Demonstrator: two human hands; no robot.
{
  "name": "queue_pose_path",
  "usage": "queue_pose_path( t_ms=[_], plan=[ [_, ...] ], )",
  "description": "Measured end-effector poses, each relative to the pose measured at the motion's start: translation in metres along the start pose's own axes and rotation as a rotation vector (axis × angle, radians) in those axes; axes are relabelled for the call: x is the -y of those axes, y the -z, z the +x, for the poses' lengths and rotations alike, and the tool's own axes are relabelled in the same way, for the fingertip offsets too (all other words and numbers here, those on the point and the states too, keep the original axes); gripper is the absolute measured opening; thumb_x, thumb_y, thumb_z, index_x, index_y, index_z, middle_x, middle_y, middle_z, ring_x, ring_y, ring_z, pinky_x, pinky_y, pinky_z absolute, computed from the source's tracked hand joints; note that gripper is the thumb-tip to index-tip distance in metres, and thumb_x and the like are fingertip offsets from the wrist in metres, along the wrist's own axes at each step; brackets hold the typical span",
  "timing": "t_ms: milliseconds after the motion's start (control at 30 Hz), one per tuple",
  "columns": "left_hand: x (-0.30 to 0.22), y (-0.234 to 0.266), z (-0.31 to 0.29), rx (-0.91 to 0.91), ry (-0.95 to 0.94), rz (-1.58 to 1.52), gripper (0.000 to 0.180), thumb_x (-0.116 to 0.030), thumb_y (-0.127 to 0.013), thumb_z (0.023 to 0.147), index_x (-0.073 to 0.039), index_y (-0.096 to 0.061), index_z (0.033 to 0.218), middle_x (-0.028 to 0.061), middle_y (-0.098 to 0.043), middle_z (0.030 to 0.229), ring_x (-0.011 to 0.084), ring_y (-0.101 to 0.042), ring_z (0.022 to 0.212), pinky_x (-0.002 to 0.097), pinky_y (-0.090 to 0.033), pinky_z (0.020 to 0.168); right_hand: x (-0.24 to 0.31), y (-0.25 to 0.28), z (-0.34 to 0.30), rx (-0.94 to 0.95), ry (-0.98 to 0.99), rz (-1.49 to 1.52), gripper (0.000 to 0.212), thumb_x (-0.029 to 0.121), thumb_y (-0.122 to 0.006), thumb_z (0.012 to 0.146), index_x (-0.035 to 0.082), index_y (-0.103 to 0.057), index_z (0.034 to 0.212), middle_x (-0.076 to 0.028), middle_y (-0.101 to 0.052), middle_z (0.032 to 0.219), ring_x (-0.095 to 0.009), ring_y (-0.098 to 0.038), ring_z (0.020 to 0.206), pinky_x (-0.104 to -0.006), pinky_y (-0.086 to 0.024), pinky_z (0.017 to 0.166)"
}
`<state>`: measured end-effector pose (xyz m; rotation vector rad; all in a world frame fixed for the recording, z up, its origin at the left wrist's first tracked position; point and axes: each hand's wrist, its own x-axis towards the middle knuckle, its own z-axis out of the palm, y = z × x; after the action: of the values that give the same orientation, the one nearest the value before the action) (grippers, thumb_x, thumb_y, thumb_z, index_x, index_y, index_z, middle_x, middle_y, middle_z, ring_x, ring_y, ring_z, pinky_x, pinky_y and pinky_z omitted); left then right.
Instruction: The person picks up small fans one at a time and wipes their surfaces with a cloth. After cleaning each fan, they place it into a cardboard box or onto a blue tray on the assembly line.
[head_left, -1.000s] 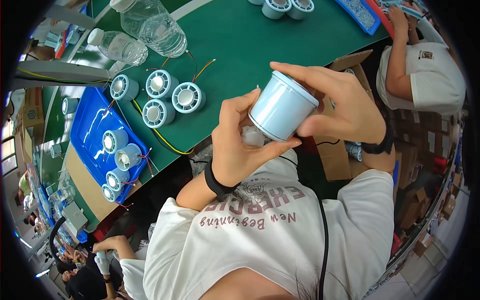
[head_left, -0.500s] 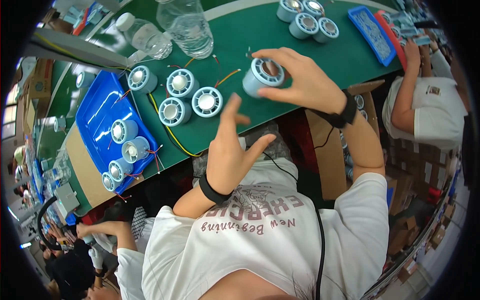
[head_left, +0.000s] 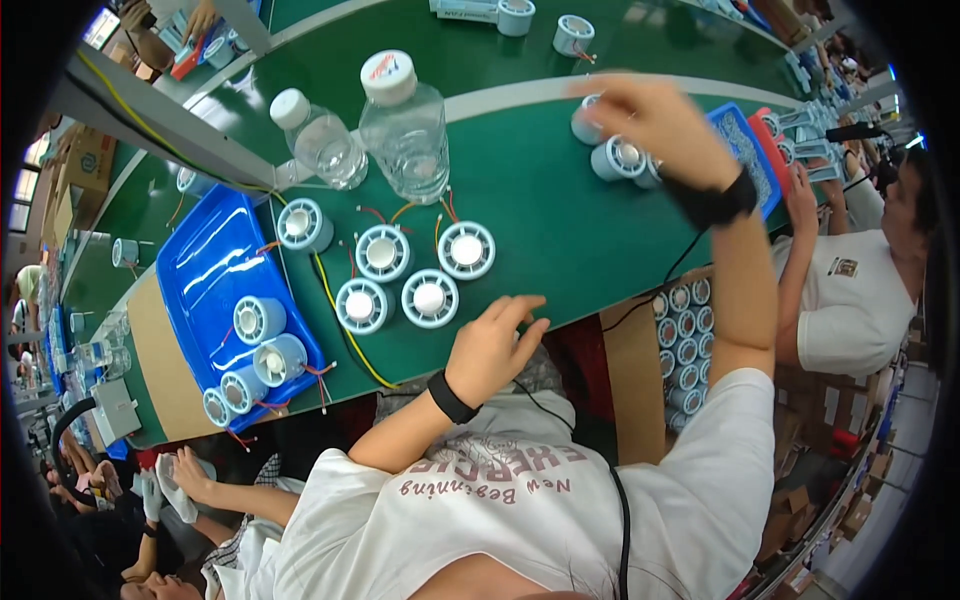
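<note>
My right hand [head_left: 650, 130] is stretched out over a cluster of light-blue round motor units [head_left: 618, 158] at the far right of the green table. Motion smears its fingers, so I cannot tell whether they grip the unit [head_left: 586, 120] beneath them. My left hand [head_left: 492, 350] hovers at the table's near edge, open, with nothing in it. Just beyond it stand several similar units, one of them a light-blue motor unit [head_left: 430, 298] with a silver centre, a slotted rim and thin coloured wires.
A blue tray [head_left: 190, 290] at the left holds several units. Two clear plastic bottles [head_left: 405, 140] stand behind the group. A cardboard box [head_left: 632, 385] of units sits below the table's right side. A co-worker [head_left: 850, 290] is beside a blue tray [head_left: 735, 125] at the right.
The unit that was in my right hand now stands with the group in the middle. My right hand has moved away to the far right cluster; my left hand has drawn lower.
</note>
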<state>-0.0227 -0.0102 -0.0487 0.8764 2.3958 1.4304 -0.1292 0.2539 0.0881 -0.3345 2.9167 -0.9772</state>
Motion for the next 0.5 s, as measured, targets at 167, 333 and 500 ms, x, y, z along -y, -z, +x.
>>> queue_pose_path(
  t_ms=[167,333,500],
  plan=[
    [-0.007,-0.013,0.003,0.014,-0.011,0.151,0.015,-0.014,-0.067,0.085,-0.011,-0.066,0.099,0.0037,-0.061,0.083,0.0232,-0.062,0.062,0.0344,-0.049,0.052,-0.141,0.085,0.085,-0.079,-0.11,-0.685,0.057,0.028,-0.07,0.083,0.014,-0.052,0.135,-0.015,-0.065,0.106,-0.023,-0.064,0.081,-0.0339,-0.053,0.074],
    [-0.01,-0.015,0.005,-0.02,0.007,0.256,0.013,-0.015,-0.067,0.084,-0.012,-0.066,0.097,0.0025,-0.059,0.079,0.0206,-0.062,0.058,0.0334,-0.047,0.047,-0.206,0.032,0.158,-0.001,-0.417,-0.616,0.077,0.039,-0.077,0.072,0.013,-0.047,0.138,-0.02,-0.058,0.128,-0.033,-0.056,0.118,-0.0414,-0.047,0.099],
    [-0.01,-0.013,0.002,0.014,0.03,0.21,0.012,-0.016,-0.067,0.085,-0.013,-0.066,0.097,0.0024,-0.06,0.08,0.0192,-0.061,0.057,0.0325,-0.046,0.046,-0.218,0.046,0.144,0.049,-0.423,-0.558,0.072,0.041,-0.077,0.072,0.018,-0.051,0.135,-0.017,-0.064,0.117,-0.031,-0.063,0.103,-0.0387,-0.05,0.089]
  ],
)
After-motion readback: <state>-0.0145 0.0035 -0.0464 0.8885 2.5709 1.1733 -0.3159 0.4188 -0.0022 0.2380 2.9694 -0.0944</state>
